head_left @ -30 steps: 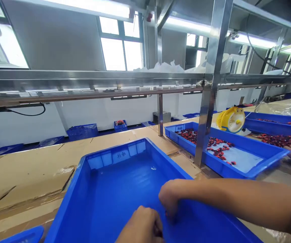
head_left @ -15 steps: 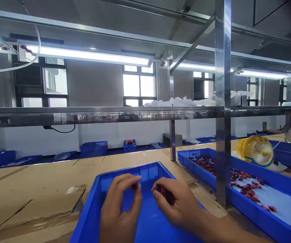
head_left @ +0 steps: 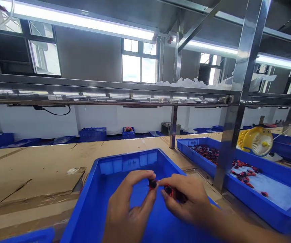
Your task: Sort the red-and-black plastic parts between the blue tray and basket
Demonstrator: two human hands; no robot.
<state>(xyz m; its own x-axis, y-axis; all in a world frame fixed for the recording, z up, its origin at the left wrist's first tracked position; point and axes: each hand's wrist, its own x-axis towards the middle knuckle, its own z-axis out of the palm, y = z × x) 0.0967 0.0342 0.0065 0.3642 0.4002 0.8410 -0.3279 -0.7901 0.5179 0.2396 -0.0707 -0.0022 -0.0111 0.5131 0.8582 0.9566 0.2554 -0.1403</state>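
Over a blue plastic tray (head_left: 84, 192), my left hand (head_left: 130, 202) pinches a small round black-and-red part (head_left: 152, 183) between thumb and fingertips. Close beside it, my right hand (head_left: 188, 197) is closed around another small black-and-red part (head_left: 168, 190); something dark also shows deeper under its curled fingers. The right index fingertip reaches to the left hand's part and seems to touch it. What exactly these parts are is too small to make out.
To the right, a long blue tray (head_left: 269, 206) holds many loose red-and-black parts (head_left: 246, 175). A metal post (head_left: 232, 145) rises between the trays. A yellow fan (head_left: 258, 141) stands behind. Cardboard (head_left: 46, 168) covers the table, and a metal shelf beam (head_left: 110, 92) crosses above.
My view has tilted down slightly. Both hands have come closer together, the left moving right, and the right index finger now reaches to the left hand's part.
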